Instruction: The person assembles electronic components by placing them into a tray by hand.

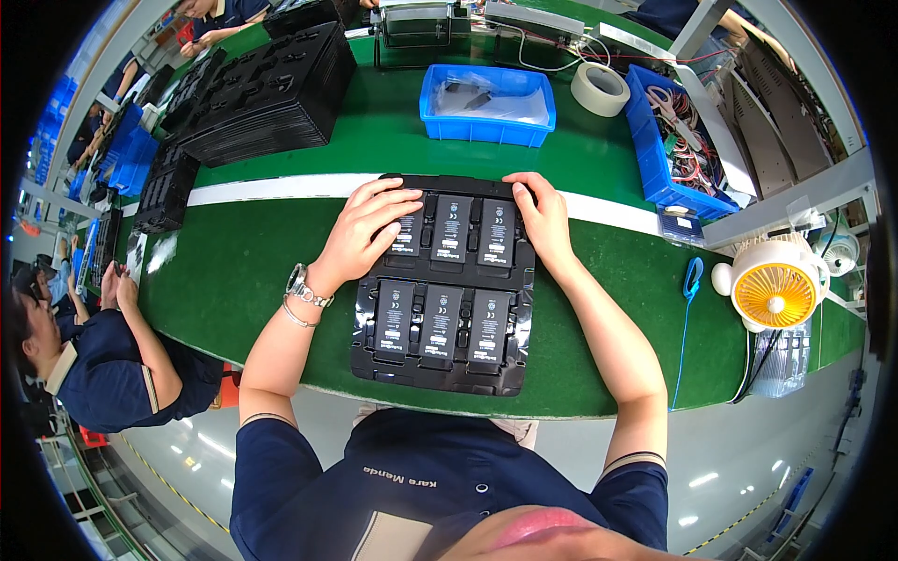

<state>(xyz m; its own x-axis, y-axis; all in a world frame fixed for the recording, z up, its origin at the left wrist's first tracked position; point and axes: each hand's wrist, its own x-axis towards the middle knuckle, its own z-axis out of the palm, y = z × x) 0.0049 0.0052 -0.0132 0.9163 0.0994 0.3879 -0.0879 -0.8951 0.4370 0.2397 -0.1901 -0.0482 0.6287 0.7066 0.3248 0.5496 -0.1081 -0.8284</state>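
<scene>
On the green table directly in front of me lies a black plastic tray with several flat black batteries in two rows of pockets. My left hand rests over the tray's upper left, its fingers stretched out across the top-left battery and partly covering it. At the upper right corner, my right hand holds the tray's edge with bent fingers; part of its grip is hidden. The lower-row batteries show fully, with pale printing on their faces.
Beyond the tray stands a blue bin holding clear bags, beside a tape roll. Black trays are stacked at the far left. Right are a blue bin of tools and wires and a small fan. A co-worker sits left.
</scene>
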